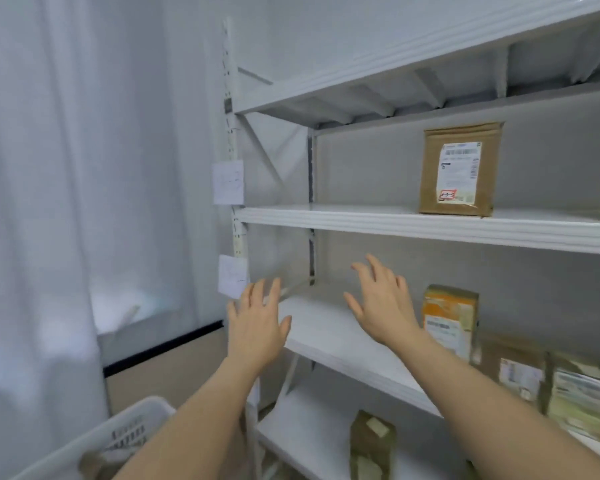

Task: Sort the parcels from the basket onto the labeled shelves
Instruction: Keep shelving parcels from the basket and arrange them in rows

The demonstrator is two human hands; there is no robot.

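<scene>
Brown parcel [459, 169], label prob. "3-3".

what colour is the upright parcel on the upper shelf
Brown, with a white label, seen in the head view: parcel.

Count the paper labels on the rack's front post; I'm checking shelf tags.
2: upper label beside the shelf holding the brown parcel, lower label above the left hand. Others may be hidden.

White curtain [32, 202] at left, pale wall [194, 81] behind, tan floor [167, 372] below.
</scene>
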